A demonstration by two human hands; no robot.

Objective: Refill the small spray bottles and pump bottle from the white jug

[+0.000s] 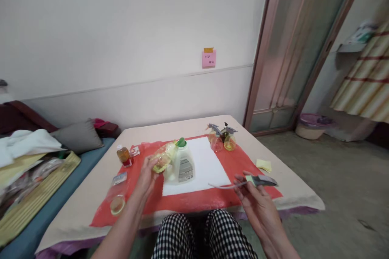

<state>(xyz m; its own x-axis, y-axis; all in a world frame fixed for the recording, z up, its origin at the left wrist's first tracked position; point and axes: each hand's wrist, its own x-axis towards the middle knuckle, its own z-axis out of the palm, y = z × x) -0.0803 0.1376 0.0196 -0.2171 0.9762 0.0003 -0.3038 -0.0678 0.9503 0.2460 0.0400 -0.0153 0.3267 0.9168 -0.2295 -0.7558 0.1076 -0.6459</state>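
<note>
1. Nearest the camera, checked trousers [203, 236] cover the person's knees at the front edge of the tabletop [100, 178].
2. The right hand [257, 202] reaches forward, palm turned partly up and inward, its fingers [243, 180] closed in a grip on a grey spray-trigger head [263, 181]; a thin dip tube [225, 186] trails from it to the left, over the red cloth [237, 162].
3. The left hand [148, 176] stretches out from a straight forearm, its grip wrapped round the lower part of a clear plastic bottle of yellow liquid [164, 158], held tilted with its top leaning right, just beside a white detergent jug with a green cap [182, 164].
4. The jug stands on a white sheet [209, 166] laid on the red cloth.
5. Left of the hand, an empty clear bottle [118, 198] lies on the cloth, and a small amber bottle [123, 156] stands farther back.
6. A yellow sticky-note pad [263, 165] lies to the right on the tabletop.
7. Farthest, three small spray bottles [221, 137] stand at the cloth's far edge.
</note>
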